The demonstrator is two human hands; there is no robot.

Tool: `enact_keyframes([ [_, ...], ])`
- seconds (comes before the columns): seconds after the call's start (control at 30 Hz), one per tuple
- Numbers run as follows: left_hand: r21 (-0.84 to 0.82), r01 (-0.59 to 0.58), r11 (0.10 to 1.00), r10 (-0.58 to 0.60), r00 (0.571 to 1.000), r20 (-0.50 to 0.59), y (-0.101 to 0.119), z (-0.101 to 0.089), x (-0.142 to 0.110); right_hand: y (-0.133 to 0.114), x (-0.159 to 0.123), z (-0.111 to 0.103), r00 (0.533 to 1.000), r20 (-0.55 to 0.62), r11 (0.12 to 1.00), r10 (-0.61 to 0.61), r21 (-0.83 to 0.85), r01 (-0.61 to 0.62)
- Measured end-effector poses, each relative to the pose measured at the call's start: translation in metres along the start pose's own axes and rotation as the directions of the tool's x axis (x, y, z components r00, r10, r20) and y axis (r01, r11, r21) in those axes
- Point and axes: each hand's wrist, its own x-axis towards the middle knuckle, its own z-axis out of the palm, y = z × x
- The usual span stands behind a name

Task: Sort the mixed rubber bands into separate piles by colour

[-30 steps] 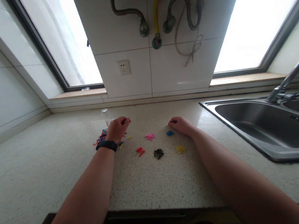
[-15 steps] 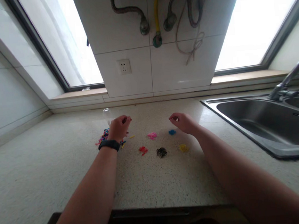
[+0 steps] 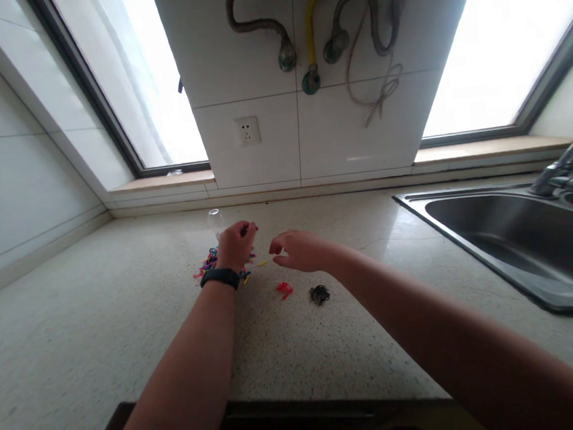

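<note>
My left hand (image 3: 237, 243), a dark band on its wrist, is closed in a pinch above a mixed heap of small coloured rubber bands (image 3: 209, 262). What its fingertips hold, if anything, is too small to make out. To the right of it, my right hand (image 3: 299, 249) hovers over the counter with thumb and fingers apart and nothing visible between them. Nearer to me lie a small red pile of bands (image 3: 283, 289) and a black pile of bands (image 3: 319, 295). My right hand and forearm hide the pink, blue and yellow piles.
Behind my left hand stands a clear plastic cup (image 3: 215, 221). A steel sink (image 3: 474, 239) with a faucet (image 3: 554, 175) is set into the speckled counter (image 3: 289, 362) on the right. Hoses and a wall socket (image 3: 248, 131) are on the tiled wall.
My right hand has moved left from beside the blue pile toward my left hand, and its fingers have spread. My left hand keeps its pinch over the heap. The view has shifted slightly.
</note>
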Motion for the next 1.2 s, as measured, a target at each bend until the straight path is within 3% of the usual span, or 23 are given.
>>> enact_keyframes([
  [0.17,0.016,-0.004,1.000,0.005,1.000,-0.010,-0.001,0.000,0.001,0.009,0.025,0.023,0.999,0.041,0.993,0.030,-0.118,-0.025],
  [0.33,0.025,-0.010,1.000,0.011,1.000,-0.020,-0.003,0.001,0.002,0.007,0.033,0.037,0.996,0.066,0.976,0.063,-0.214,-0.048],
  [0.6,0.057,-0.023,0.998,0.025,0.999,-0.030,-0.007,0.003,0.003,-0.004,0.035,0.038,0.996,0.050,0.956,0.067,-0.289,-0.050],
  [0.73,0.060,-0.030,0.998,0.033,0.999,-0.035,-0.006,0.003,0.002,-0.003,0.022,0.030,0.997,0.071,0.962,-0.043,-0.265,0.061],
  [0.87,0.057,-0.013,0.998,0.014,1.000,-0.020,-0.004,0.003,0.001,0.004,-0.008,0.011,0.991,0.035,0.989,-0.130,-0.061,0.132],
  [0.97,0.016,0.024,1.000,-0.025,1.000,0.010,-0.003,0.005,-0.001,0.016,-0.039,-0.003,0.997,0.012,0.967,-0.071,0.246,0.065],
  [1.07,-0.031,0.072,0.997,-0.071,0.997,0.042,-0.002,0.006,-0.004,0.036,-0.068,-0.012,0.995,-0.044,0.858,0.084,0.511,-0.049],
  [1.2,-0.028,0.097,0.995,-0.096,0.994,0.044,-0.001,0.008,-0.006,0.063,-0.097,-0.017,0.955,-0.130,0.605,0.266,0.794,-0.061],
])
